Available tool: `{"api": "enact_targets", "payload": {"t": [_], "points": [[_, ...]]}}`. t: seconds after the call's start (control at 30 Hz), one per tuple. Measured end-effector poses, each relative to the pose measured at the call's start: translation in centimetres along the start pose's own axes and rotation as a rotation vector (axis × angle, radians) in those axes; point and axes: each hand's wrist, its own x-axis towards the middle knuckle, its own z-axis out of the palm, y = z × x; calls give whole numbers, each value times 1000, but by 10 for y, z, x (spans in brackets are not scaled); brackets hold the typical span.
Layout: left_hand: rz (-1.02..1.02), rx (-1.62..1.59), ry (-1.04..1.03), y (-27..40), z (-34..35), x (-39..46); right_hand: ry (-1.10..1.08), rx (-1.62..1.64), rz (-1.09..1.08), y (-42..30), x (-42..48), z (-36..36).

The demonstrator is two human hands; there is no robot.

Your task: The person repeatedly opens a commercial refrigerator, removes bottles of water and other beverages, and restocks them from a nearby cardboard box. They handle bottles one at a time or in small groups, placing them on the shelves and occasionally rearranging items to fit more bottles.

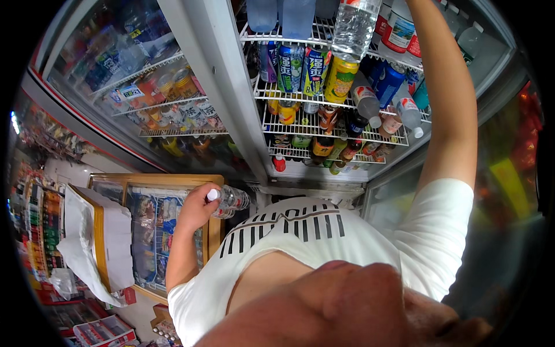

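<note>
My left hand (198, 209) grips a clear plastic water bottle (235, 198) near its white cap, beside my body at the left; part of another clear bottle (224, 213) shows just below it. My right arm reaches up into the open drinks fridge at the right, and the hand is past the top edge, out of view. Near it, a large clear bottle (356, 32) is at the top shelf, tilted, its top cut off. Large bottles with red and white labels (398, 32) stand beside the arm. Below are tall cans (290, 67) and a yellow can (341, 80) on a wire shelf.
Two clear bottles (409, 110) (367, 102) lie with caps outward on the second shelf. Lower wire racks (303, 126) hold more drinks. A grey door post (217, 73) divides the fridge. A wood-framed glass-topped freezer (160, 178) with a white foam box (117, 243) stands at the left.
</note>
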Motion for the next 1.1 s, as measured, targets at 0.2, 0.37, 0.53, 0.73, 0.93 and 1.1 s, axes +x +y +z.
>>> {"api": "enact_targets", "payload": {"t": [0.2, 0.37, 0.53, 0.73, 0.93, 1.1], "points": [[97, 32, -17, 3, -10, 17, -253, -36, 123, -2, 35, 8], [130, 4, -18, -9, -16, 27, -283, -33, 91, 1, 46, 14], [141, -20, -34, -11, -22, 34, -191, -156, -67, 14, 53, 24], [151, -27, -42, -20, -21, 44, 146, -242, 175, -17, 64, 53], [190, 59, -41, -11, -18, 51, 398, -464, 3, -26, 63, 86], [198, 35, -29, 0, -20, 55, 344, -477, -46, -28, 61, 93]]}}
